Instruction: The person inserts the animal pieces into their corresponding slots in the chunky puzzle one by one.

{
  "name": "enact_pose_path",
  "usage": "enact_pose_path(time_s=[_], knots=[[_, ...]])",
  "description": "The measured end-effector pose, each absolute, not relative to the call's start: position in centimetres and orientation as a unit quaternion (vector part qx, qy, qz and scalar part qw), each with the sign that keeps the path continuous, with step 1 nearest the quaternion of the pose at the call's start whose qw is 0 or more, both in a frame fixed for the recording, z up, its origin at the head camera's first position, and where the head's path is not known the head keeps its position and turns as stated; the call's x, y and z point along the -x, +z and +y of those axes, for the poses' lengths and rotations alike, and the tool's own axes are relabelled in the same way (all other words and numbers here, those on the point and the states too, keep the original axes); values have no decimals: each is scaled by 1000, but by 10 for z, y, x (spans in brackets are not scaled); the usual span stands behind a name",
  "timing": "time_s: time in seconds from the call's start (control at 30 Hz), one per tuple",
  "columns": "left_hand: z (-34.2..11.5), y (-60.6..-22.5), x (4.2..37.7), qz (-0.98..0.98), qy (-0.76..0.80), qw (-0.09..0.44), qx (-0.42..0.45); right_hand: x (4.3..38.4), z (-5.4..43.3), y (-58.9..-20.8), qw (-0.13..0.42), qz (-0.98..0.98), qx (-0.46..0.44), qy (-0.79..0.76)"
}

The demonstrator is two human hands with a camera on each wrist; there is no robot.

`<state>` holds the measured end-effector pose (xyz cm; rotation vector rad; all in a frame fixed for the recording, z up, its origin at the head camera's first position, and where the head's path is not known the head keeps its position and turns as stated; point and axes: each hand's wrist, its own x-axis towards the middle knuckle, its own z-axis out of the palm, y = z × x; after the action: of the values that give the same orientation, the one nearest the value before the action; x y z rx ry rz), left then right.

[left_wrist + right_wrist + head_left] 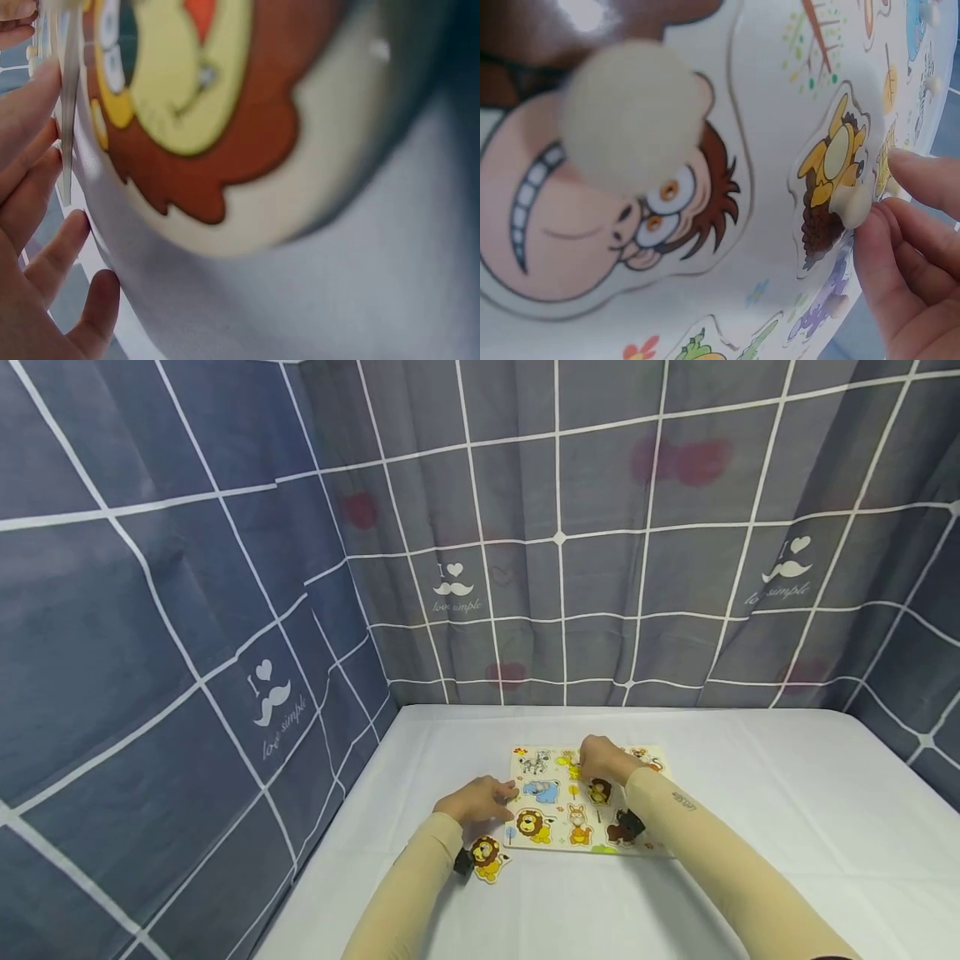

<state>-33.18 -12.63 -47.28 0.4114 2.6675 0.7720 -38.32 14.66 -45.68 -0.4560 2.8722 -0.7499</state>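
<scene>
A wooden animal puzzle board (558, 843) lies on the table with knobbed pieces set in it. My left hand (477, 800) rests at its left edge; in the left wrist view, loosely spread fingers (30, 169) lie along the board's edge (69, 127). Over the upper middle of the board, my right hand (600, 760) pinches at the yellow giraffe piece (567, 766), which the fingers partly cover. Close by in the right wrist view is a brown-and-yellow hedgehog piece (831, 169) with a knob. A loose lion piece (487, 857) lies by my left wrist.
A white cloth covers the table (750, 785). On the board are a zebra (535, 763), a blue hippo (542, 791), a lion picture (533, 826), a kangaroo (578, 825) and a monkey piece (652, 195). Dark checked curtains (517, 493) hang behind and beside the table.
</scene>
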Motion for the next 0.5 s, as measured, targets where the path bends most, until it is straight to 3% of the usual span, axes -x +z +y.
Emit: enact_pose_path(time_s=[0.5], knots=[[-123,-471,328,941,272,159,-125,374,155,-457,79,952,178,-237]])
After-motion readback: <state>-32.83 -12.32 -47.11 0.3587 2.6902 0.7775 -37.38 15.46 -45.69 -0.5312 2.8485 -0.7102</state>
